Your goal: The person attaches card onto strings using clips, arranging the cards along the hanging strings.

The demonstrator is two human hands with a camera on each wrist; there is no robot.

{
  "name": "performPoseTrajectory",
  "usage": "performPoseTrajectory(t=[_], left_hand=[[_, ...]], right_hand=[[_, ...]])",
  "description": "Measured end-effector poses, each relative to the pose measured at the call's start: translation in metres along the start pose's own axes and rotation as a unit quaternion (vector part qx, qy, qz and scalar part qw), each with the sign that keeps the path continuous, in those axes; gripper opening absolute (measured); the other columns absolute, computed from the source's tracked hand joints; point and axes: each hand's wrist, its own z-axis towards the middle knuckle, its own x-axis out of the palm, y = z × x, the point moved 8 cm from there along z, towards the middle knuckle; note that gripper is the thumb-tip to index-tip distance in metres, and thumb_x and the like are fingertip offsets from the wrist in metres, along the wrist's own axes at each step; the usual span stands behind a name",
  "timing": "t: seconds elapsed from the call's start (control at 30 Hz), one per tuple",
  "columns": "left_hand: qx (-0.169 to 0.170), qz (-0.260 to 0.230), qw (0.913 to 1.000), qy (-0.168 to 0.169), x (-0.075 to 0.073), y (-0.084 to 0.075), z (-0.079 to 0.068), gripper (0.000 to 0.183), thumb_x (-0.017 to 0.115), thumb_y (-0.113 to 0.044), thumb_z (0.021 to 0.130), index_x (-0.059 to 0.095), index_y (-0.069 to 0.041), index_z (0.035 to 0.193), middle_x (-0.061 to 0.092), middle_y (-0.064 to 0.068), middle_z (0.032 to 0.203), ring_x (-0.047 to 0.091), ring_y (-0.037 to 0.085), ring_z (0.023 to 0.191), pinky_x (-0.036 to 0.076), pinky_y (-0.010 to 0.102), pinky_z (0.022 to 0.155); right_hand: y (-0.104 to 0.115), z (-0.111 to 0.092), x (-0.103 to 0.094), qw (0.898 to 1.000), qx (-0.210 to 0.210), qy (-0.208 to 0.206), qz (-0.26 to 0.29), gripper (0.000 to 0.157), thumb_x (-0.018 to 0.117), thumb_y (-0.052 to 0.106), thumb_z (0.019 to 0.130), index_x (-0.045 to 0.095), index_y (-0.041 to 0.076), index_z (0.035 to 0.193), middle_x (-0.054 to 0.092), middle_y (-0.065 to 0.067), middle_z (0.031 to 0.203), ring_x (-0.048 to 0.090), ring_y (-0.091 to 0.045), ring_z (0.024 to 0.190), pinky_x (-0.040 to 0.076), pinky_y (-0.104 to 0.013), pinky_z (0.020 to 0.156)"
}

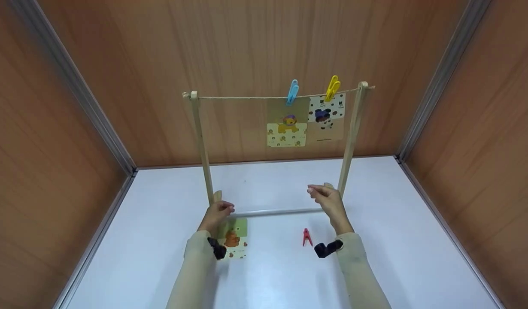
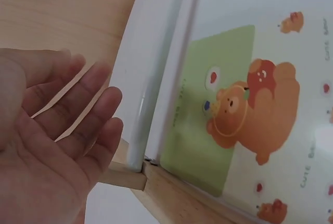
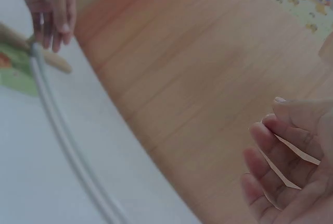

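My left hand (image 1: 219, 213) hovers by the foot of the wooden stand's left post (image 1: 203, 150), its fingers loosely bent around nothing. Below it on the table lies a green and white bear card (image 2: 260, 114), partly hidden by the left wrist in the head view. My right hand (image 1: 328, 199), also holding nothing, is near the right post (image 1: 352, 137), with relaxed fingers. A red clothespin (image 1: 307, 237) lies on the table left of the right wrist. From the string (image 1: 242, 98) hang a lion card (image 1: 286, 135) under a blue clothespin (image 1: 292, 92) and a spotted card (image 1: 330, 124) under a yellow clothespin (image 1: 332, 89).
A pale crossbar (image 1: 281, 212) joins the bottoms of the stand's posts. Wood-grain panels (image 1: 247, 51) with grey metal edging (image 1: 96, 111) enclose the white table (image 1: 418, 240) at the back and on both sides.
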Motion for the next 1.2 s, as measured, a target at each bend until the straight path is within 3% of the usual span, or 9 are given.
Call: performPoseTrajectory(t=[0.27, 0.77, 1.0, 1.2], left_hand=[[-0.032, 0.031, 0.999, -0.003, -0.001, 0.021, -0.005, 0.026, 0.055, -0.016, 0.096, 0.061, -0.001, 0.117, 0.062, 0.014, 0.117, 0.056, 0.027, 0.107, 0.044, 0.045, 0.095], [-0.01, 0.107, 0.9942, 0.011, 0.003, 0.033, -0.01, 0.023, 0.058, -0.005, 0.093, 0.063, 0.001, 0.114, 0.065, 0.015, 0.11, 0.059, 0.026, 0.101, 0.047, 0.047, 0.092], [0.009, 0.13, 0.9912, 0.022, 0.007, 0.033, -0.013, 0.044, 0.058, 0.013, 0.081, 0.059, 0.002, 0.123, 0.061, 0.018, 0.117, 0.055, 0.031, 0.11, 0.042, 0.051, 0.1], [-0.004, 0.13, 0.9911, 0.029, 0.011, 0.038, -0.011, 0.05, 0.062, 0.015, 0.078, 0.058, 0.0, 0.126, 0.06, 0.017, 0.122, 0.054, 0.031, 0.115, 0.04, 0.051, 0.103]], right_hand=[[-0.036, -0.012, 0.009, 1.0, 0.023, 0.0, -0.01, 0.034, 0.066, 0.02, 0.091, 0.066, -0.002, 0.117, 0.07, -0.012, 0.107, 0.062, -0.013, 0.091, 0.048, -0.023, 0.077], [-0.094, -0.033, 0.009, 0.996, 0.077, -0.004, -0.05, 0.033, 0.065, 0.019, 0.091, 0.066, -0.002, 0.116, 0.07, -0.01, 0.101, 0.063, -0.014, 0.088, 0.049, -0.025, 0.077], [-0.11, -0.041, 0.009, 0.995, 0.077, -0.001, -0.058, 0.035, 0.066, 0.019, 0.09, 0.065, -0.005, 0.115, 0.069, -0.011, 0.1, 0.061, -0.011, 0.084, 0.049, -0.024, 0.072], [-0.12, -0.048, 0.012, 0.993, 0.086, 0.004, -0.08, 0.034, 0.066, 0.019, 0.09, 0.065, -0.004, 0.115, 0.068, -0.012, 0.101, 0.06, -0.017, 0.09, 0.05, -0.027, 0.076]])
